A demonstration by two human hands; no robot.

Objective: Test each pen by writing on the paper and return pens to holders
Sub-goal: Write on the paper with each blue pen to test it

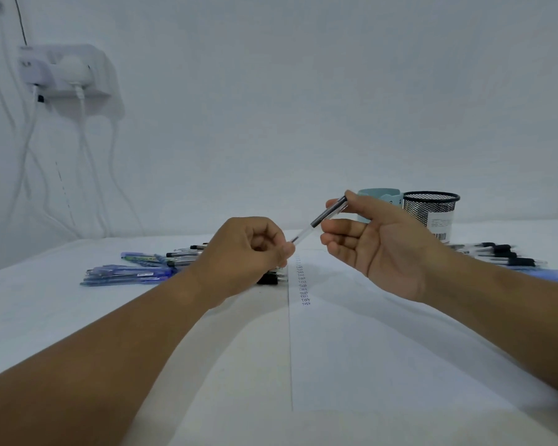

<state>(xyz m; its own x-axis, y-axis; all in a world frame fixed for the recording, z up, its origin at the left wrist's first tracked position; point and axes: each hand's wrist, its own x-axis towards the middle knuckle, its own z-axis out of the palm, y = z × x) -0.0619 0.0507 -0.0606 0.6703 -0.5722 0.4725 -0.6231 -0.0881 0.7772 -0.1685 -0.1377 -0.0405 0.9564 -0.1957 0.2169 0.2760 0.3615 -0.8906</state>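
Note:
My right hand [379,246] pinches the upper end of a clear pen with a black grip [318,222] between thumb and forefinger, holding it slanted above the paper. My left hand [248,249] has its fingers curled round the pen's lower tip end, which it hides. The white paper [351,333] lies on the table under both hands, with a column of small written words [303,284] near its left edge. A black mesh holder [432,209] and a pale teal holder [380,196] stand at the back, behind my right hand.
Blue and black pens [132,273] lie in a heap on the table at the left. More black-capped pens [503,254] lie at the right beside the mesh holder. A wall socket with white cables [68,75] hangs at the upper left.

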